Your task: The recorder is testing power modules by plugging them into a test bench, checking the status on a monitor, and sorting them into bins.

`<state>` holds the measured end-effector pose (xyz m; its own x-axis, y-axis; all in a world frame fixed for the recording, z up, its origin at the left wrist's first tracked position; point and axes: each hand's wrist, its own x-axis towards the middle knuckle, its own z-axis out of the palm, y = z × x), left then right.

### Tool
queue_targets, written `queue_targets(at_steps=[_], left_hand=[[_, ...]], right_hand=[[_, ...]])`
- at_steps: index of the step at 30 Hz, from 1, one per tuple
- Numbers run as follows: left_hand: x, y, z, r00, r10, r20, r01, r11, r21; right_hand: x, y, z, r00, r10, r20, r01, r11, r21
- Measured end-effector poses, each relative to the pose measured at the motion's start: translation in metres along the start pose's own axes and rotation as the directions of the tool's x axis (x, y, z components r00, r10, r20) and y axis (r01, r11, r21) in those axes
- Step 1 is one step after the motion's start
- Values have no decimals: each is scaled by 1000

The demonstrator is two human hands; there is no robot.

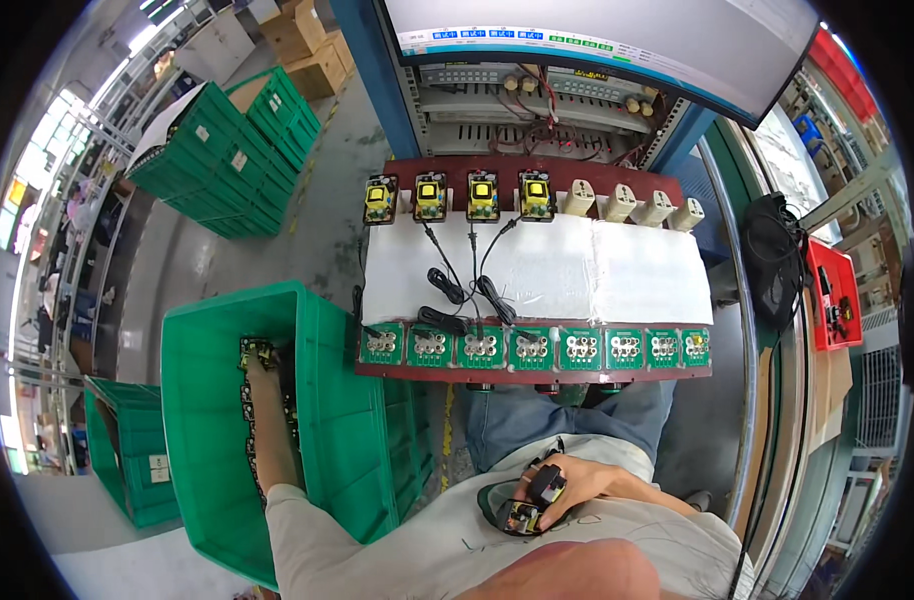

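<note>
My left arm reaches down into a large green crate (312, 400) at the left. There my left hand (265, 372) is among several circuit boards (249, 425) lying along the crate's inside; its fingers are mostly hidden. Close to my body, my right hand (575, 487) is closed around a circuit board (520, 517) with yellow parts and a black block-shaped piece (548, 484). On the test bench before me, several circuit boards with yellow transformers (482, 192) stand in a row. Black cables (474, 255) run from them towards green socket boards (480, 346) along the near edge.
White sockets (625, 203) line the bench's back right, beside a white sheet (627, 270). A monitor (617, 30) hangs over a rack of instruments (537, 100). Green crates (212, 160) are stacked far left. A metal rail (742, 300) and a red tray (834, 290) are at right.
</note>
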<state>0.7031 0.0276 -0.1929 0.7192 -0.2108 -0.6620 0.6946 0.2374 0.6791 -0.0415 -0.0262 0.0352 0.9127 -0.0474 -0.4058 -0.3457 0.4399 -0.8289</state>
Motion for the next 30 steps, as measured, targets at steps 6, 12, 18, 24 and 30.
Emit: queue_targets(at_steps=[6, 12, 18, 24, 30], left_hand=[[36, -3, -85, 990, 10, 143, 2, 996, -89], [-51, -36, 58, 848, 400, -348, -192, 843, 503], [-41, -9, 12, 970, 238, 54, -242, 967, 84], [-113, 81, -38, 265, 9, 964, 86, 996, -33], [-286, 141, 45, 743, 508, 437, -365, 854, -372]], right_hand=[[3, -6, 2, 999, 25, 31, -27, 999, 45], [16, -3, 9, 998, 64, -24, -61, 993, 101], [8, -2, 12, 1000, 5, -10, -4, 998, 61], [1, 13, -4, 980, -138, -140, 167, 960, 223], [-15, 43, -19, 973, -201, -110, 224, 935, 275]])
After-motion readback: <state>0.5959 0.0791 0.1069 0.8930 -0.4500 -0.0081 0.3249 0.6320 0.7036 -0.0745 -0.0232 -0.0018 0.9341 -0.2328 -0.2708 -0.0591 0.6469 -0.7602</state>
